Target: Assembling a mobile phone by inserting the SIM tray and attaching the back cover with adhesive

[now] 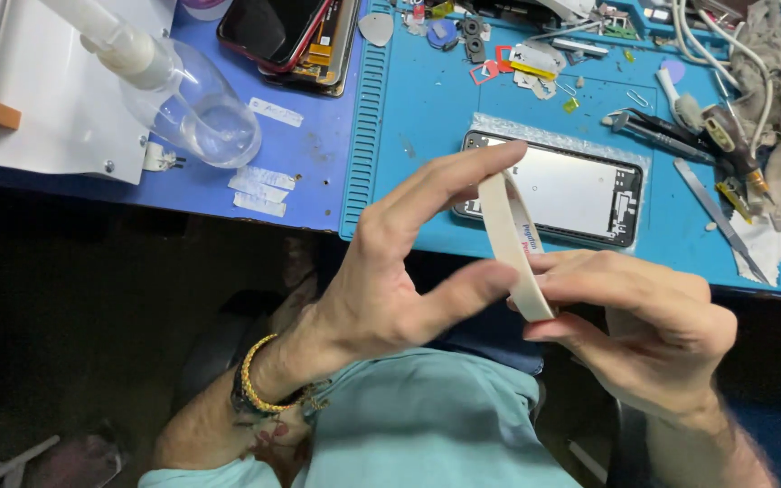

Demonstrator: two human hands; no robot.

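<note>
Cream tape roll (514, 244) edge-on, upright between both hands' fingers (463, 176).

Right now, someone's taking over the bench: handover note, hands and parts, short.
Left hand: thumb and forefinger pinch the cream tape roll by its edges.
Right hand: fingers grip the roll's lower end; both hands hold it in the air, just in front of the bench edge.
Opened phone: lies flat on foil on the blue mat, white inner face up, untouched.
Tweezers and a metal pry tool lie right of the phone; clear liquid bottle on its side at the left.
Done: phone opened. No tape visible on the phone.
</note>
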